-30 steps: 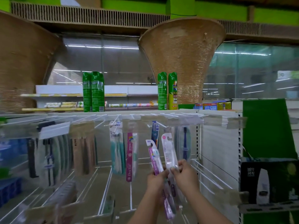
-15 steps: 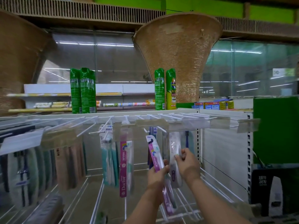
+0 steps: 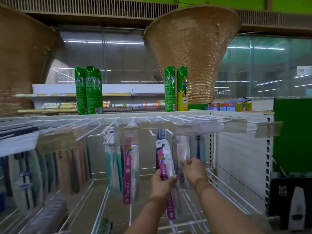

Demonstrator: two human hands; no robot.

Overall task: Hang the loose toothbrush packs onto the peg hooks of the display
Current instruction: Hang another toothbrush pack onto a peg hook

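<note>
Head view. Hidden behind a cloudy label flap: top of the pale clear pack, so no telling whether hung on one of the peg hooks or not. Cut off by the lower edge: both forearms. Blurred at far left: tan packs on other pegs.

Left hand: curled round the middle of a purple toothbrush pack. Upright, slightly tilted, white header on top, white brush inside, lower end below the wrist. Free of any hook, just left of the pale pack.

Right hand: fingertips pinching the pale pack near mid-height, under the right-centre hooks.
</note>
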